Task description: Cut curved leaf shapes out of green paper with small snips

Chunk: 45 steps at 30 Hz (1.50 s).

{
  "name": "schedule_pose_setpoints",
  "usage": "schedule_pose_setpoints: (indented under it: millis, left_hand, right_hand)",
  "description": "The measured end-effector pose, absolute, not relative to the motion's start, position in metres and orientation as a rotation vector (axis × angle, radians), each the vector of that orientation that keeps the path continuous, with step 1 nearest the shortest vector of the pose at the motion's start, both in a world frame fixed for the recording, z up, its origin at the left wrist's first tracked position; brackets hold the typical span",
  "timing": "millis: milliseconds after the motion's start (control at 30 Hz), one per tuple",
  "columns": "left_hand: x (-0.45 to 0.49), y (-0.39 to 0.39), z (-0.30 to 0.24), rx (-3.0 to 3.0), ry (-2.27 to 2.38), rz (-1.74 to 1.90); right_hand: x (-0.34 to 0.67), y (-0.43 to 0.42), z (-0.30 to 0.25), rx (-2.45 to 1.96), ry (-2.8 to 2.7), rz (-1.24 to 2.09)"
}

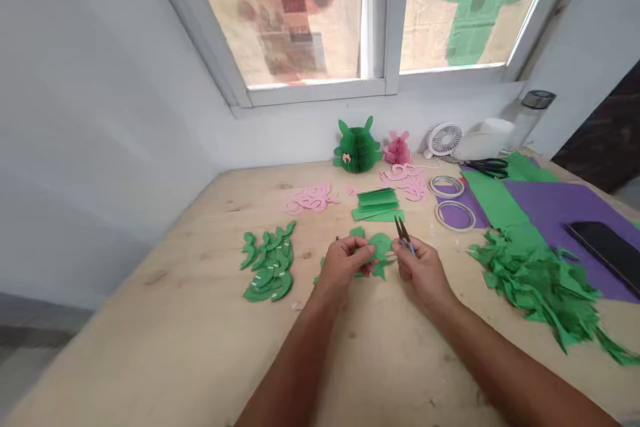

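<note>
My left hand (346,261) is closed in a pinch on a round green paper cutout (381,245), slightly above the table. In my right hand (421,268) is a small pair of scissors (404,235) with dark pointed blades and a bit of blue handle, its tips upward and slightly apart. The fingertips of this hand also come up to the cutout's right edge; whether they grip it I cannot tell. Under and around the hands lie more green paper pieces (358,232), partly hidden. Just beyond them is a stack of folded green paper strips (377,201).
Curved green cutouts (273,263) lie in rows at left. Pink paper pieces (313,198), a green honeycomb paper figure (358,150) and a small fan (444,140) stand or lie behind. At right are tape rolls (455,216), green scraps (543,280), a phone (607,250) and black scissors (487,167).
</note>
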State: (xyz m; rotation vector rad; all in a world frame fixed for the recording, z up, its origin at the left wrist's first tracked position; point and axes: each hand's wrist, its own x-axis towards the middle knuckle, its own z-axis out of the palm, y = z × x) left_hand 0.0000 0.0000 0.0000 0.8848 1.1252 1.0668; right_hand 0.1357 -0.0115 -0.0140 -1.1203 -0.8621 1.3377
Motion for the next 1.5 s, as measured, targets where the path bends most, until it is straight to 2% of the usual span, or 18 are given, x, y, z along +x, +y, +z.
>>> schedule_pose_setpoints:
  millis: [400,733,1167,1500]
  left_hand:
    - [-0.003,0.001,0.002,0.925,1.094,1.042]
    - [-0.001,0.001,0.002,0.921,1.088,1.029]
    - [-0.009,0.004,0.008,0.798,1.062,1.254]
    - [-0.006,0.003,0.011,0.793,1.048,1.235]
  right_hand:
    - [0.138,-0.014,-0.009,-1.051,-0.823,1.399]
    - [0.138,-0.012,-0.011,-1.133,-0.812,1.328]
    - [0.140,-0.016,-0.011,-1.146,-1.001,1.455]
    - [0.137,-0.017,-0.014,-1.181,-1.049,1.537]
